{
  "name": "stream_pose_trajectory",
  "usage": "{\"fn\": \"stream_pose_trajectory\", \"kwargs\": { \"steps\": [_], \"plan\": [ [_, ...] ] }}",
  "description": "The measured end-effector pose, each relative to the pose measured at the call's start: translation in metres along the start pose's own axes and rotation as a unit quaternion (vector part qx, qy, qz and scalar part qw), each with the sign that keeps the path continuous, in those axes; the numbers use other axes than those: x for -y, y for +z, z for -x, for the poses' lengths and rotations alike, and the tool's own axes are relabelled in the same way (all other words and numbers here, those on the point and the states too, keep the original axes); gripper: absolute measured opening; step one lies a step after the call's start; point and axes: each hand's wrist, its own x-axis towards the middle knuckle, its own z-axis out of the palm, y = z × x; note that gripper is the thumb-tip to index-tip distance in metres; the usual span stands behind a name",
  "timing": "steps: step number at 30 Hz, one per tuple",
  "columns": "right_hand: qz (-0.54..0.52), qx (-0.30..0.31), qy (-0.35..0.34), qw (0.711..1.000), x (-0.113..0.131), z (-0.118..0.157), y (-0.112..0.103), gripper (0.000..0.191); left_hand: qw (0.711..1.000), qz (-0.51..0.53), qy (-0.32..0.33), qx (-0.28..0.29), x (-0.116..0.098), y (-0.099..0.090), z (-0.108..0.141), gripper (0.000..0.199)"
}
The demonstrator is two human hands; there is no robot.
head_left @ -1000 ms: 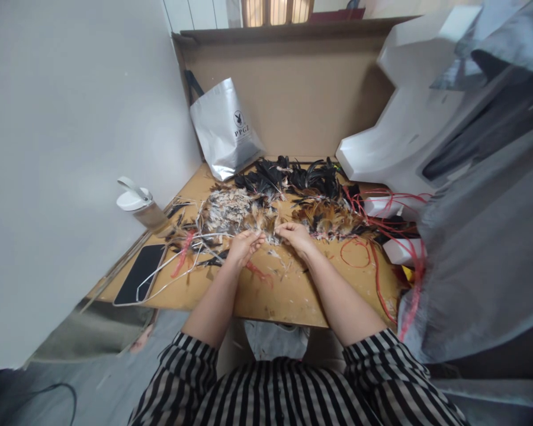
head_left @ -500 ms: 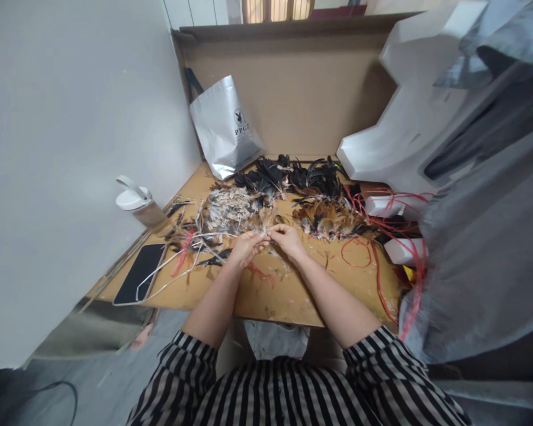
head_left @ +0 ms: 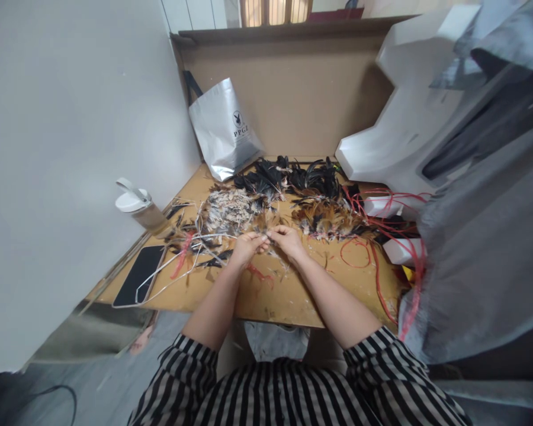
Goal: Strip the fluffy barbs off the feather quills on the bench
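Legibly, "PPGZ" bag [head_left: 222, 133] beyond feathers [head_left: 231, 208].

The shirt [head_left: 253, 396] has black and pale grey stripes, running lengthwise down the front. Its left sleeve [head_left: 175, 378] and right sleeve [head_left: 388, 376] look loose and slightly sheer, each ending near the elbow in a striped cuff. Below the cuffs, the forearms, left hand [head_left: 250, 245] and right hand [head_left: 288, 241] are bare.

Black-and-grey striped shirt [head_left: 275, 393], silver bag [head_left: 224, 130], red strings [head_left: 377, 278], brown-and-black feathers [head_left: 328, 219].
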Motion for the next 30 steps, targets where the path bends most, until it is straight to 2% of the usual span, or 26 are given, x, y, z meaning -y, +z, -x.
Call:
{"fn": "stream_pose_trajectory", "kwargs": {
  "steps": [14,20,24,27,30],
  "plan": [
    [-0.028,0.007,0.031,0.999,-0.003,0.001,0.001,0.031,0.999,-0.043,0.01,0.016,-0.003,0.0,0.003,0.026],
    [-0.007,0.026,0.021,0.999,-0.002,0.001,0.0,0.027,0.997,-0.071,0.016,0.025,-0.002,0.0,0.003,0.024],
    [0.052,0.032,-0.016,0.998,0.003,-0.005,-0.011,0.025,0.997,-0.072,0.016,0.024,0.0,-0.001,0.002,0.026],
    [0.139,-0.02,-0.081,0.987,0.006,-0.013,-0.031,0.026,0.999,-0.044,0.009,0.011,-0.001,-0.001,0.001,0.027],
    [0.265,-0.068,-0.093,0.957,0.005,-0.021,-0.054,0.024,1.0,-0.004,-0.001,-0.011,-0.003,-0.002,0.001,0.026]
  ]
}}
